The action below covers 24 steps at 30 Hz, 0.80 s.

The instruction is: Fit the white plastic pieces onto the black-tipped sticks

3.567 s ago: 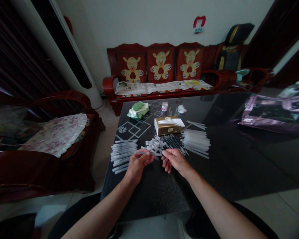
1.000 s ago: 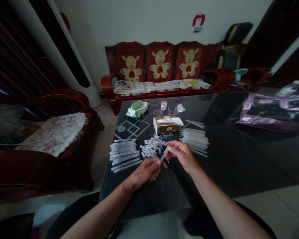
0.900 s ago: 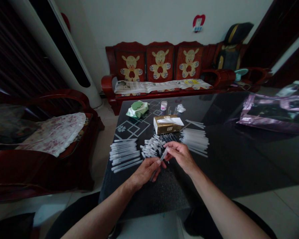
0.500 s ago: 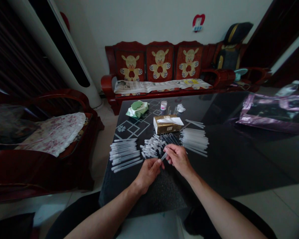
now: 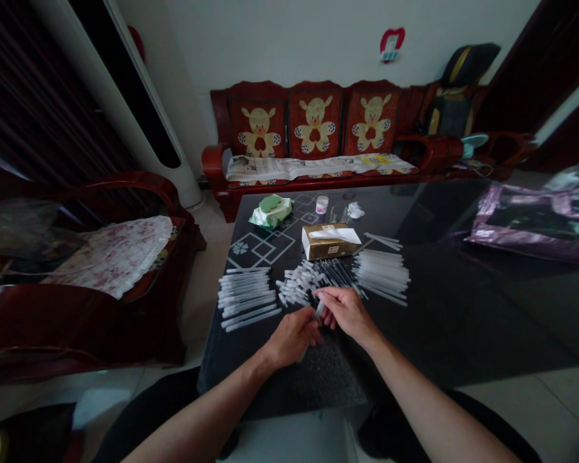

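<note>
Over the near edge of the dark table (image 5: 434, 328), my left hand (image 5: 293, 337) and my right hand (image 5: 346, 312) meet with fingers closed on a translucent pen barrel (image 5: 320, 309). Fingers cover much of the barrel, and its ends are hard to make out. Just beyond my hands lies a heap of small white pen caps (image 5: 299, 283). Dark, thin pen refills (image 5: 336, 272) are spread beside the caps. To the right sits a stack of translucent pen barrels (image 5: 381, 275). A row of capped pens (image 5: 248, 297) lies to the left.
Behind the pen parts stands a gold tissue box (image 5: 330, 242). Farther back are a green wipes pack (image 5: 271, 211), a small white jar (image 5: 321, 204) and a crumpled tissue (image 5: 355, 210). A shiny pink bag (image 5: 531, 222) lies at right. Beyond the table is a wooden sofa (image 5: 313, 122).
The view has shifted slightly, moving the scene a little to the right. My left fingers have curled further under the barrel, which now stands more upright between my hands.
</note>
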Available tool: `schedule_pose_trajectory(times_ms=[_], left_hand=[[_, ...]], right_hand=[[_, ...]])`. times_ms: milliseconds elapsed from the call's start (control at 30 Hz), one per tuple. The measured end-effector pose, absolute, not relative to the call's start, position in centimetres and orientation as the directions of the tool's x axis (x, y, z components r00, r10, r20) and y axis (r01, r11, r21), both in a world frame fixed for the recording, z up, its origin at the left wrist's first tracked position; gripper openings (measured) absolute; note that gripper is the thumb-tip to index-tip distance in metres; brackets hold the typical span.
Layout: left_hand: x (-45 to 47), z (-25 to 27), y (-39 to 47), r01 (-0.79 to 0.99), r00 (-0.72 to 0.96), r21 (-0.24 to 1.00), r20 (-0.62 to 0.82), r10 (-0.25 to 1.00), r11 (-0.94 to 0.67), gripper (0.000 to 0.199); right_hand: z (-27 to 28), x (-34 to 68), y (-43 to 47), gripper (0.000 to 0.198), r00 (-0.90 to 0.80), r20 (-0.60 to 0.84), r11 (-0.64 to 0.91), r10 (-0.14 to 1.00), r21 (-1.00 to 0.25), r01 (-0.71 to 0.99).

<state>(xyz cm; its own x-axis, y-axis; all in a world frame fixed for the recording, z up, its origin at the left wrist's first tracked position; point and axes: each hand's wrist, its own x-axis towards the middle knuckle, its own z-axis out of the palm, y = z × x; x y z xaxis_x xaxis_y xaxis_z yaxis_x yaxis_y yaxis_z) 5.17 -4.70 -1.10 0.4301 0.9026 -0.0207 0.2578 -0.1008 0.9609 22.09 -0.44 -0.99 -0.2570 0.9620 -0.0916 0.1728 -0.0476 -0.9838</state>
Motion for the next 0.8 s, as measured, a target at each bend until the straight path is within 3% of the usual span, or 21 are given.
schedule_pose_trajectory(times_ms=[100,233,367,567,800], left_hand=[[3.1,-0.7,-3.2,0.322,0.255,0.936,0.058,0.965,-0.142,0.018],[-0.5,0.2,-0.6,0.024,-0.059,1.0,-0.003,0.998,0.004,0.028],[-2.9,0.5,1.0,-0.127,-0.286,0.991,-0.076,0.955,0.041,0.048],[-5.6,0.0,1.9,-0.141,-0.483,0.987,-0.004,0.876,-0.073,0.059],[-7.5,-1.9,2.5,-0.105,-0.519,0.994,-0.042,0.854,-0.015,0.041]], right_hand=[[-0.7,23.1,0.5,0.049,-0.139,-0.073,-0.051,0.988,-0.986,0.156],[-0.4,24.8,1.5,0.044,0.02,-0.075,-0.077,0.997,-0.988,0.132],[-0.9,25.0,1.4,0.041,-0.019,-0.11,-0.106,0.994,-0.982,0.157],[-1.6,24.8,1.1,0.04,-0.072,-0.117,-0.099,0.99,-0.971,0.218],[-2.1,25.2,1.2,0.039,-0.069,-0.118,-0.097,0.991,-0.962,0.256]])
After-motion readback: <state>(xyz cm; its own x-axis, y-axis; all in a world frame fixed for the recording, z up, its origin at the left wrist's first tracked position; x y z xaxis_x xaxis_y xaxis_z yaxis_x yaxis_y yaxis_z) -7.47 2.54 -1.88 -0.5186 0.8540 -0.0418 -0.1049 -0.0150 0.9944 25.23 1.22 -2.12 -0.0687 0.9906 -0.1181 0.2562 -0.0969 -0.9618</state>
